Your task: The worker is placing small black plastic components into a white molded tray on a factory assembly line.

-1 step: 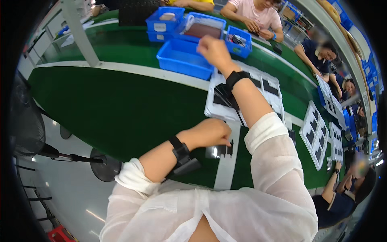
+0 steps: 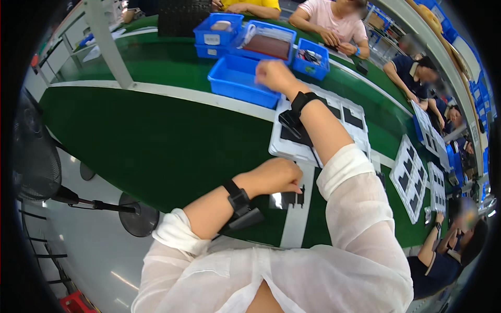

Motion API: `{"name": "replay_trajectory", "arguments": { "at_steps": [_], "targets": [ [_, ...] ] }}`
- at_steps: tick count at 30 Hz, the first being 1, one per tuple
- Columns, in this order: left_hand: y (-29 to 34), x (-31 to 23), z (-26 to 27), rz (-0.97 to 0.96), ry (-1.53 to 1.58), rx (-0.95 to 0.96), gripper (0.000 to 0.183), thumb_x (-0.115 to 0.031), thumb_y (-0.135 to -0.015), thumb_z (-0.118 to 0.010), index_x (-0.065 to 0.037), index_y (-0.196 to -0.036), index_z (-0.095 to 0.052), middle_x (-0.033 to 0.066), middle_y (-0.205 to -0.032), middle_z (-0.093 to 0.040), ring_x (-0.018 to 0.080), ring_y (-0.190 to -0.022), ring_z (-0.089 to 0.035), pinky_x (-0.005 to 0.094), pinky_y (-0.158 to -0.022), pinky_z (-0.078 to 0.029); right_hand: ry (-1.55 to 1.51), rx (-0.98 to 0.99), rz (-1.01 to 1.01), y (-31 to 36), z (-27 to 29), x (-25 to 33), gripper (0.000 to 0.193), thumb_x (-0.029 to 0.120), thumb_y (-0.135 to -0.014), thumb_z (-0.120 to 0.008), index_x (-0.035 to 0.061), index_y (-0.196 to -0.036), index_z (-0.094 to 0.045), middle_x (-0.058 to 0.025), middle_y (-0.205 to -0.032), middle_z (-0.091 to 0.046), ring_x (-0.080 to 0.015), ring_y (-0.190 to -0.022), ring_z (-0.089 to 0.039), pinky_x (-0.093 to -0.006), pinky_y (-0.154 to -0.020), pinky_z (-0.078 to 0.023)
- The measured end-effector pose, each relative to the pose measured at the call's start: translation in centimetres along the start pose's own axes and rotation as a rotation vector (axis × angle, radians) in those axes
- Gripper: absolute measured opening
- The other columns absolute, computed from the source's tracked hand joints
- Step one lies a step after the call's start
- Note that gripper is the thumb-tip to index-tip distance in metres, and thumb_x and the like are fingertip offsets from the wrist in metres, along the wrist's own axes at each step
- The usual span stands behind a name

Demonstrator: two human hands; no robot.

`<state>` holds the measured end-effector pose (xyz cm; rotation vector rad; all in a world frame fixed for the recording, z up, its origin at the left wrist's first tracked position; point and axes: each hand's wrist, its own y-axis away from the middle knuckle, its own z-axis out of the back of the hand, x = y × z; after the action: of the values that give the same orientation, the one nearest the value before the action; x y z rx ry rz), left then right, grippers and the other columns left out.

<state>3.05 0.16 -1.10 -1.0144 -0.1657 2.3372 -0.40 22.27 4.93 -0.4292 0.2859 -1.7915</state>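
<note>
My left hand [image 2: 279,176] is over the near part of the green table, its fingers curled in. Its thumb and fingertips meet the edge of a thin flat dark part [image 2: 288,200], shiny at one end, which lies across a white strip [image 2: 295,224]. My right hand [image 2: 277,76] is raised at the right end of an open blue bin [image 2: 242,94]. Its fingers are bent together and blurred at the tips, so anything inside them is hidden. Below my right forearm lies a white tray [image 2: 282,148] with black flat pieces [image 2: 353,118] in its pockets.
Behind the bin are stacked blue bins [image 2: 211,37], a blue bin of reddish-brown sheets [image 2: 267,47] and one of small parts [image 2: 310,57]. More white trays [image 2: 408,180] lie at right, with co-workers [image 2: 334,26] around the table. A fan [image 2: 34,151] and a metal post [image 2: 108,47] are at left.
The view has shifted slightly, so the bins and tray appear a little lower and farther right. My right hand has come slightly nearer against the bin. My left hand stays at the dark part.
</note>
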Motion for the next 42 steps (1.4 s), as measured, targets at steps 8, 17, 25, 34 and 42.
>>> {"name": "replay_trajectory", "arguments": {
  "at_steps": [8,17,25,34,42],
  "targets": [
    [1.3,-0.5,0.1,-0.021,-0.176,-0.037,0.034,-0.034,-0.069,-0.07,-0.004,-0.077,-0.055,0.0085,-0.077,-0.056,0.0276,-0.084,-0.054,0.0367,-0.077,-0.042,-0.414,0.5,-0.393,-3.0,-1.1,0.4,0.023,-0.004,-0.082,-0.045,-0.0059,-0.103,-0.054,-0.0136,-0.087,-0.059,-0.023,-0.074,-0.066,-0.0306,-0.062,-0.055],
    [1.2,0.0,-0.2,-0.084,-0.228,-0.122,0.035,-0.037,-0.071,-0.068,-0.008,-0.075,-0.05,0.0068,-0.074,-0.053,0.0265,-0.08,-0.052,0.0358,-0.075,-0.042,-0.605,0.36,-0.476,-3.8,-1.2,1.5,0.017,-0.008,-0.071,-0.058,-0.0075,-0.088,-0.059,-0.0126,-0.072,-0.062,-0.021,-0.069,-0.067,-0.0292,-0.054,-0.054],
    [1.3,-0.5,-0.6,-0.064,-0.271,-0.093,0.037,-0.036,-0.068,-0.069,-0.005,-0.079,-0.054,0.0089,-0.078,-0.053,0.027,-0.081,-0.052,0.0364,-0.074,-0.042,-0.465,0.601,-0.431,-4.5,-4.3,0.1,0.016,0.002,-0.067,-0.067,0.0013,-0.082,-0.066,-0.004,-0.071,-0.063,-0.0115,-0.056,-0.055,-0.0256,-0.051,-0.045],
    [1.5,-0.8,0.2,-0.046,-0.278,-0.077,0.041,-0.037,-0.07,-0.067,-0.001,-0.082,-0.052,0.0121,-0.08,-0.055,0.0289,-0.082,-0.054,0.0373,-0.072,-0.044,-0.684,0.567,-0.464,-3.3,0.8,1.0,0.021,0.018,-0.087,-0.054,0.0023,-0.101,-0.06,-0.0055,-0.093,-0.062,-0.0151,-0.082,-0.062,-0.0304,-0.07,-0.051],
    [1.1,-0.6,0.7,-0.034,-0.316,-0.07,0.039,-0.038,-0.071,-0.066,-0.002,-0.079,-0.053,0.0117,-0.079,-0.054,0.0291,-0.08,-0.055,0.0373,-0.07,-0.046,-0.109,0.791,-0.43,10.6,8.9,1.6,0.033,0.026,-0.07,-0.072,0.0008,-0.089,-0.064,-0.0097,-0.08,-0.061,-0.0195,-0.073,-0.058,-0.0312,-0.066,-0.047]
  ]
}}
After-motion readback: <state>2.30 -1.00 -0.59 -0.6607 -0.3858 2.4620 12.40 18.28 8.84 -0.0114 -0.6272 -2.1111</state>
